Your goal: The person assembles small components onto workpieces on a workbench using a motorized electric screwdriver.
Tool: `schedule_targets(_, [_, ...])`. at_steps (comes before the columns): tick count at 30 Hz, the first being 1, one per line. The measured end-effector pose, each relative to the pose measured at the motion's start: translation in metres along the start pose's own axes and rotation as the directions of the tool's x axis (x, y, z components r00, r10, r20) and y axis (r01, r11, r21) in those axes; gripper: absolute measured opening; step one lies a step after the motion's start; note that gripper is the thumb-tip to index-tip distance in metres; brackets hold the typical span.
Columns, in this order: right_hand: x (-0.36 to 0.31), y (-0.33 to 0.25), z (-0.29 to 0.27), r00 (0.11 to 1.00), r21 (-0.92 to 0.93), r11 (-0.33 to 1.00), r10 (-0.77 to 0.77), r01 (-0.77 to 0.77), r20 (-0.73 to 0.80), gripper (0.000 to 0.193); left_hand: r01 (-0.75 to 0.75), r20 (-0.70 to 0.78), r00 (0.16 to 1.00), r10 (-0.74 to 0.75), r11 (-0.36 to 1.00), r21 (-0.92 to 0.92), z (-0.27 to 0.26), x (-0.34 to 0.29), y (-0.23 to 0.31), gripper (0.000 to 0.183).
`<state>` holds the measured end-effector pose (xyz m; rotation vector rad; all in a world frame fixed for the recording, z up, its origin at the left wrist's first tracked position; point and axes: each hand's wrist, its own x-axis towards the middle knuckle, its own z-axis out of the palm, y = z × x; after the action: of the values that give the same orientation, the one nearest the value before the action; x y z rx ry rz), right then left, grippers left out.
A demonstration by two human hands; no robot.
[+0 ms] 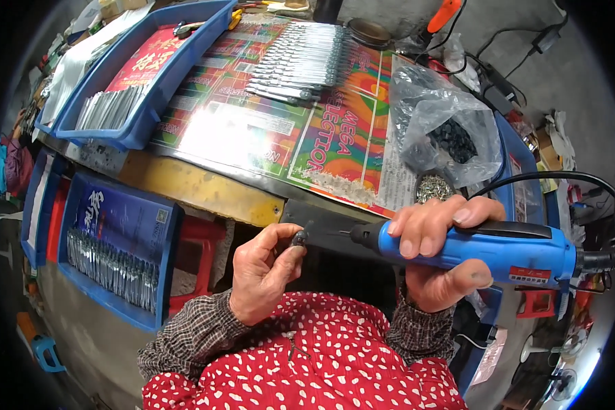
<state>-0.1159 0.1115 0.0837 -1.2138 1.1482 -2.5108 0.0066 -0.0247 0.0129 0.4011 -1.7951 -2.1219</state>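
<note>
Between the thumb and fingertips of my left hand [261, 272], a small dark part [301, 237] is pinched above my lap; its exact kind is too small to tell. My right hand [434, 229] wraps round a blue electric screwdriver [519, 251] held level. Its thin bit points left toward the dark part, with a gap between them. Beyond the screwdriver stand a small bowl of metal screws [432, 188] and a clear plastic bag [417, 140] holding black pieces [451, 142]. Slim silver pieces with dark ends [297, 61] lie in a row farther back on the table.
A long blue tray [133, 137] with pale strips sits at the table's left. Below it, another blue bin [167, 273] holds silver pieces with dark ends [109, 270], beside a red stool [205, 236]. The screwdriver's black cable [560, 175] loops at the right.
</note>
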Motion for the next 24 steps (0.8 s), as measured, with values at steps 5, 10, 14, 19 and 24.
schedule_targets(5, [-0.001,0.004,0.001,0.995,0.066,0.998,0.000,-0.006,0.095,0.056,0.157,0.035,0.988,-0.153,0.966,-0.205,-0.002,-0.006,-0.004,0.018])
schedule_targets(10, [-0.003,0.008,0.004,0.993,0.082,0.997,0.002,-0.011,0.116,0.055,0.167,0.020,0.986,-0.168,0.950,-0.264,-0.001,-0.010,-0.011,0.014])
schedule_targets(14, [-0.003,0.010,0.006,0.991,0.101,0.995,0.005,-0.018,0.136,0.055,0.210,0.030,0.977,-0.210,0.939,-0.271,0.001,-0.011,-0.012,0.013])
schedule_targets(19, [-0.005,0.013,0.009,0.987,0.067,0.998,0.005,-0.017,0.164,0.057,0.435,0.142,0.897,-0.418,0.781,-0.447,0.006,-0.009,-0.010,0.010])
schedule_targets(24, [-0.004,0.013,0.007,0.976,0.057,0.998,0.010,-0.023,0.216,0.058,0.506,0.183,0.854,-0.487,0.696,-0.510,0.011,-0.005,-0.009,0.010])
